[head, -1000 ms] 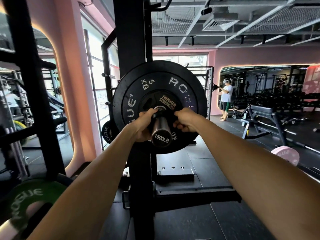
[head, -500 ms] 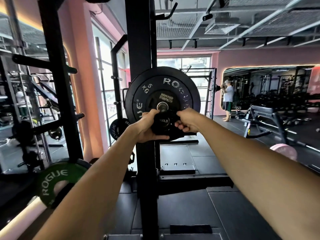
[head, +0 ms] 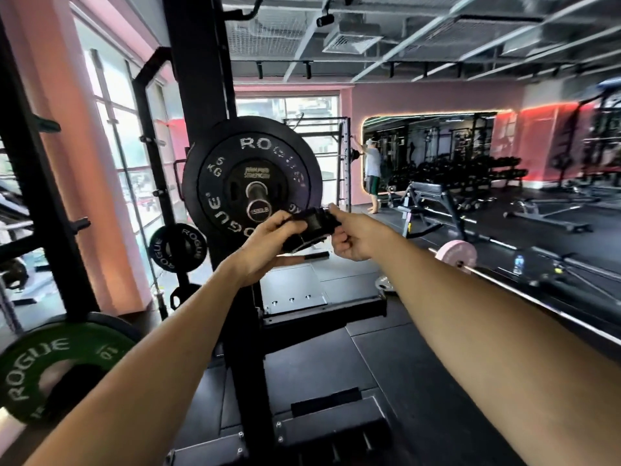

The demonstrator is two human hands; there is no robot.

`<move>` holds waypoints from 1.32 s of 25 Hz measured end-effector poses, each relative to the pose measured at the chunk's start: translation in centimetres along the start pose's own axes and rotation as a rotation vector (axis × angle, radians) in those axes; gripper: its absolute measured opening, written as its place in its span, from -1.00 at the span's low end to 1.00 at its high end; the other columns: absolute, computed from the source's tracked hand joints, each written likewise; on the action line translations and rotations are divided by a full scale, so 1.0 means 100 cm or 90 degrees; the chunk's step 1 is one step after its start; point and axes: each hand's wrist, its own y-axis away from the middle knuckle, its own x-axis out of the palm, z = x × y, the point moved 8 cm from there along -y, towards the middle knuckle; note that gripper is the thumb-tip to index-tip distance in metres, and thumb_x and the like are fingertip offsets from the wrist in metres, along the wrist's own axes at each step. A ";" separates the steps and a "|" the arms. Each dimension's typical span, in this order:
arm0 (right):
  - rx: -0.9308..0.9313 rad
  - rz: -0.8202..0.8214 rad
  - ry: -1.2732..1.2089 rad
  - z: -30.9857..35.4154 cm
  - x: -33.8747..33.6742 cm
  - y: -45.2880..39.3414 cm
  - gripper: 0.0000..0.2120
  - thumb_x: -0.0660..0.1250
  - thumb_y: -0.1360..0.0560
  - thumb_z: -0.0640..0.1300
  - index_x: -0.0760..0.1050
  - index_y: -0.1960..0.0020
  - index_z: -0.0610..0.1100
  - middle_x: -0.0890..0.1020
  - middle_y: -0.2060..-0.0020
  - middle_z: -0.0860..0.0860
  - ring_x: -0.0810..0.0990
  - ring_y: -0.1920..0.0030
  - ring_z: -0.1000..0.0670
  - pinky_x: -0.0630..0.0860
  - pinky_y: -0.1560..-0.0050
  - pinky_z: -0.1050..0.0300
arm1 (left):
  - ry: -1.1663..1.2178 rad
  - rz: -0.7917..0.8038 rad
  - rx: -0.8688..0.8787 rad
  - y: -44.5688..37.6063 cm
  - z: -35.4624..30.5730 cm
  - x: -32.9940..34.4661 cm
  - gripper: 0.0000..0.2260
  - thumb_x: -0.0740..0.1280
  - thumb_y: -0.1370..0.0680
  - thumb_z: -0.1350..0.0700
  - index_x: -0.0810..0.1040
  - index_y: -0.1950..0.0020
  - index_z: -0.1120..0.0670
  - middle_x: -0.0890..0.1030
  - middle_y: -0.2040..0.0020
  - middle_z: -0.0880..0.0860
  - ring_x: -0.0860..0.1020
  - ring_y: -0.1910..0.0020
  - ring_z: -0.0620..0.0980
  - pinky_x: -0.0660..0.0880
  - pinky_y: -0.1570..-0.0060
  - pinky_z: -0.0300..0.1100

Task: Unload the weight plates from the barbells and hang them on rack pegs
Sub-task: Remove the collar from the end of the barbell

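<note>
While both hands hold the small black barbell collar (head: 311,227) between them, clear of the bar and just below and to the right of its tip, the steel barbell sleeve (head: 257,200) stands bare at its end. The left hand (head: 268,238) wraps its fingers round the collar from the left; the right hand (head: 349,238) pinches it from the right, fingers curled under. Judgement: the collar is held in two hands because it is a clamp type that needs squeezing to release, and it is off so that the plates can slide outward. Still on the sleeve: a large black rubber Rogue bumper plate marked 5 KG (head: 252,176), with a smaller black Hammer Strength plate (head: 257,181) seated in front of it at the hub. Both sit upright against the black steel rack upright (head: 201,95), which carries the bar. Nothing here is a container in the strict sense; the storage pegs serve that role. A small black Rogue plate (head: 177,247) hangs on a lower peg left of the upright, and a green Rogue plate (head: 57,368) sits at lower left, its support hidden. Judgement: step in hand is setting the collar aside; no plate of this sleeve is yet unloaded. A pink plate (head: 456,255) lies further right on another bar, well apart. A person (head: 373,173) stands at the far wall.
</note>
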 end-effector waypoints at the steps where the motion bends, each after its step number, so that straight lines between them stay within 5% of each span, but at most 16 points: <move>1: 0.009 -0.016 0.001 -0.001 -0.013 0.003 -0.64 0.23 -0.57 0.13 0.26 0.28 -0.05 0.18 0.66 0.06 0.13 0.69 0.13 0.05 0.67 0.36 | -0.015 0.013 0.019 -0.004 0.000 0.012 -0.89 0.37 -0.54 0.17 0.53 0.16 0.01 0.58 0.04 0.07 0.59 -0.06 0.01 0.60 -0.04 -0.01; 5: 0.000 -0.095 0.037 0.009 -0.075 -0.004 -0.63 0.27 -0.52 0.19 0.34 0.23 -0.09 0.34 0.49 0.01 0.26 0.67 0.12 0.24 0.67 0.40 | -0.071 0.043 0.086 -0.038 0.005 0.058 -0.88 0.45 -0.46 0.28 0.53 0.13 0.14 0.53 0.10 0.14 0.57 0.15 -0.01 0.56 0.22 -0.26; 9: -0.030 -0.143 0.073 0.032 -0.138 -0.028 -0.65 0.24 -0.56 0.15 0.45 -0.05 -0.15 0.50 0.22 -0.06 0.45 0.37 0.02 0.48 0.56 0.29 | -0.091 0.067 0.119 -0.090 0.015 0.098 -0.77 0.60 -0.28 0.12 0.63 0.14 0.04 0.58 -0.01 -0.03 0.61 -0.01 0.16 0.55 -0.09 0.04; 12: -0.045 -0.170 0.087 0.047 -0.185 -0.051 -0.64 0.24 -0.57 0.13 0.45 -0.11 -0.16 0.56 0.16 -0.13 0.53 0.27 -0.03 0.52 0.54 0.25 | -0.094 0.096 0.159 -0.133 0.025 0.132 -0.67 0.58 -0.33 0.25 0.61 -0.02 0.07 0.55 -0.14 0.01 0.59 -0.09 0.18 0.54 -0.16 0.07; 16: -0.074 -0.166 0.085 0.061 -0.229 -0.089 -0.71 0.25 -0.59 0.04 0.44 -0.17 -0.16 0.59 0.09 -0.16 0.59 0.18 -0.06 0.61 0.40 0.12 | -0.121 0.101 0.154 -0.195 0.052 0.152 -0.24 0.65 -0.23 0.21 0.41 -0.31 -0.16 0.47 -0.31 -0.04 0.48 -0.32 0.08 0.46 -0.29 0.12; 18: -0.072 -0.159 0.097 0.061 -0.244 -0.113 -0.70 0.27 -0.58 0.00 0.44 -0.21 -0.17 0.59 0.11 -0.15 0.60 0.18 -0.05 0.61 0.31 0.10 | -0.150 0.062 0.139 -0.224 0.068 0.152 -0.09 0.68 -0.12 0.15 0.37 -0.39 -0.12 0.48 -0.33 -0.05 0.46 -0.34 0.05 0.44 -0.31 0.11; 22: -0.061 -0.143 0.124 0.053 -0.260 -0.171 -0.66 0.31 -0.57 -0.11 0.43 -0.30 -0.22 0.59 -0.03 -0.18 0.60 0.13 -0.07 0.59 0.19 0.08 | -0.171 0.033 0.111 -0.275 0.106 0.148 -0.19 0.66 -0.13 0.27 0.46 -0.32 0.00 0.57 -0.25 -0.04 0.51 -0.29 0.01 0.44 -0.33 0.07; 25: -0.030 -0.148 0.139 0.036 -0.274 -0.217 -0.71 0.31 -0.57 -0.12 0.46 -0.24 -0.22 0.59 -0.06 -0.20 0.60 0.04 -0.12 0.61 0.14 0.06 | -0.185 0.053 0.102 -0.310 0.135 0.143 -0.26 0.64 -0.14 0.34 0.50 -0.25 -0.03 0.61 -0.17 -0.07 0.55 -0.23 0.00 0.48 -0.28 0.05; 30: 0.056 -0.181 0.159 -0.003 -0.300 -0.320 -0.91 0.27 -0.59 -0.11 0.47 0.02 -0.12 0.55 0.25 -0.11 0.54 0.31 -0.04 0.58 0.45 0.18 | -0.171 0.082 0.053 -0.392 0.213 0.124 -0.23 0.59 -0.19 0.42 0.47 -0.32 0.00 0.57 -0.22 0.01 0.53 -0.24 0.03 0.50 -0.20 -0.13; 33: 0.080 -0.201 0.147 -0.028 -0.314 -0.379 -0.86 0.25 -0.60 -0.13 0.46 0.14 -0.10 0.55 0.25 -0.10 0.53 0.30 -0.03 0.60 0.37 0.11 | -0.171 0.083 0.005 -0.438 0.265 0.109 -0.20 0.60 -0.16 0.42 0.46 -0.33 0.02 0.57 -0.25 0.06 0.55 -0.22 0.04 0.52 -0.18 -0.12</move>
